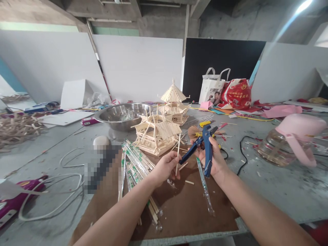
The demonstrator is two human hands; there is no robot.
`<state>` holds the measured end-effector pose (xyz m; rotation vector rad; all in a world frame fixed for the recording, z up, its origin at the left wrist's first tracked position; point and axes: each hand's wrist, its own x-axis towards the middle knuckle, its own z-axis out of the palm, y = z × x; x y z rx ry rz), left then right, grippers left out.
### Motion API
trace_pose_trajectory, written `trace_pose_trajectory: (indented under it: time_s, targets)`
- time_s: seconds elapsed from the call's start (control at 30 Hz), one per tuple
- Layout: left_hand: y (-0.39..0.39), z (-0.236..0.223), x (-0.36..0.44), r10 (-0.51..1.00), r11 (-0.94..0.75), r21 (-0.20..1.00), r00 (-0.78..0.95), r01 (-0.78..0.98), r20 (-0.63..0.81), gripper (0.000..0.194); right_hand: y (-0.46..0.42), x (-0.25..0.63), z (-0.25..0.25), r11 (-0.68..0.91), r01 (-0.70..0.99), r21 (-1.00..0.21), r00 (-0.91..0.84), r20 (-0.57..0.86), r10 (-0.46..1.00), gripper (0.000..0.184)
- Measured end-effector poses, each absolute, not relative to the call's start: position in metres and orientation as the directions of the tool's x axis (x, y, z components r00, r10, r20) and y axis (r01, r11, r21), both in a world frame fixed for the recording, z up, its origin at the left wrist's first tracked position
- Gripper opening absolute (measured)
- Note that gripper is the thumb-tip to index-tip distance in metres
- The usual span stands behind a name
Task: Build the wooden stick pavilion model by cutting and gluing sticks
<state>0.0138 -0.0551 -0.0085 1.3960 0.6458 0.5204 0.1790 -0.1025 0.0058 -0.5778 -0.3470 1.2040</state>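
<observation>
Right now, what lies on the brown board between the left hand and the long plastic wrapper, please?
Short stick pieces lie between the left hand and the wrapper in the head view.

Grey table point(271, 189). Bottom centre: brown board point(187, 212) bearing wrapped sticks point(139, 162). Centre: two stick models point(166, 130), one behind other; bowl point(120, 125) left. Lower left: purple power strip point(29, 184). Right: jug point(275, 147). Upper right: two bags point(237, 95), pink paper point(284, 111).
</observation>
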Motion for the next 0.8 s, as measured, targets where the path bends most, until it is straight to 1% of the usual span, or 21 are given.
trace_pose_trajectory:
  time_s: [0.1, 0.23, 0.3, 0.43, 0.67, 0.8]
  targets:
    - [-0.057, -0.007, 0.015, 0.682, 0.098, 0.994, 0.724, 0.046, -0.101, 0.026, -0.103, 0.178, 0.004, 0.233, -0.762, -0.604, 0.298, -0.008, 0.954, 0.019]
    - [-0.059, -0.007, 0.017, 0.700, 0.097, 0.995, 0.709, 0.017, -0.080, 0.026, -0.104, 0.180, 0.000, 0.260, -0.753, -0.605, 0.278, 0.066, 0.958, 0.023]
    - [-0.061, -0.007, 0.019, 0.713, 0.090, 0.995, 0.696, 0.033, -0.088, 0.027, -0.104, 0.180, 0.000, 0.252, -0.753, -0.608, 0.247, 0.095, 0.964, 0.023]
    - [-0.061, -0.008, 0.019, 0.746, 0.065, 0.994, 0.657, 0.093, -0.110, 0.029, -0.108, 0.179, 0.002, 0.149, -0.749, -0.645, 0.147, 0.058, 0.988, 0.024]
    - [-0.054, -0.005, 0.015, 0.801, -0.038, 0.999, 0.598, 0.017, 0.020, 0.027, -0.116, 0.177, 0.006, -0.056, -0.653, -0.755, -0.154, 0.060, 0.986, 0.024]
    - [-0.052, -0.004, 0.014, 0.808, -0.084, 0.996, 0.586, 0.019, 0.057, 0.024, -0.116, 0.178, 0.005, -0.072, -0.624, -0.778, -0.219, 0.086, 0.972, 0.026]
